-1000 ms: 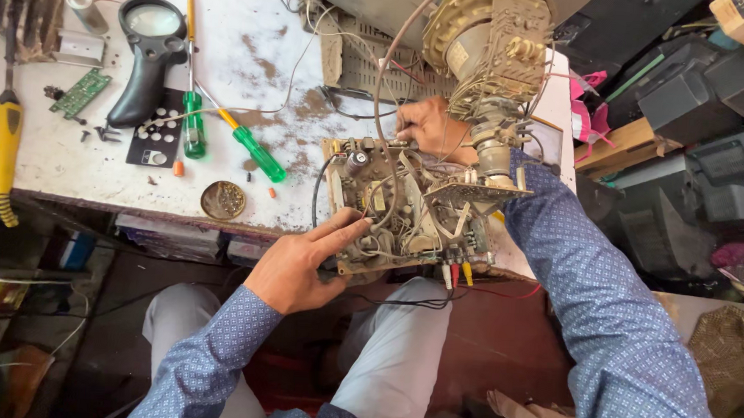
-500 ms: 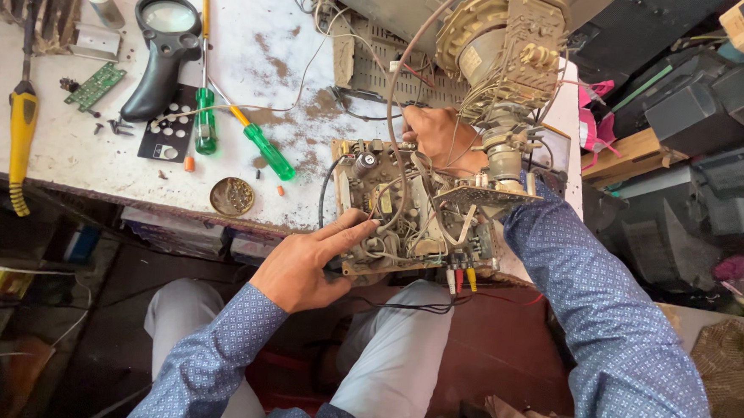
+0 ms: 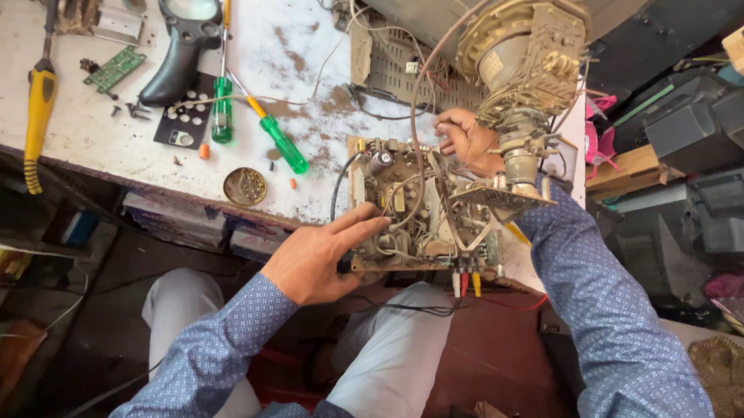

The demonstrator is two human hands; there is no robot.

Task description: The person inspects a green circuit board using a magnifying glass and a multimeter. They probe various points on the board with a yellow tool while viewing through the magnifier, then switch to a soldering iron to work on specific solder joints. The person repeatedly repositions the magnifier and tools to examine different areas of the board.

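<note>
The left hand [image 3: 318, 261] lies flat, fingers spread, on the near left edge of the circuit board [image 3: 419, 207]. The right hand [image 3: 467, 140] grips wires at the board's far side, beside the tube neck [image 3: 524, 64].

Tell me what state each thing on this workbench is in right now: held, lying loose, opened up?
Circuit board: bare, out of any case, hanging over the bench edge.
Left hand: open, fingers flat on the board's near left edge.
Right hand: curled at the board's far side.
Picture tube neck: exposed, wires attached.
Green screwdrivers: lying loose.
Magnifier: lying flat, unused.
Yellow-handled tool: lying at the bench's left.
Round tin: open.
</note>
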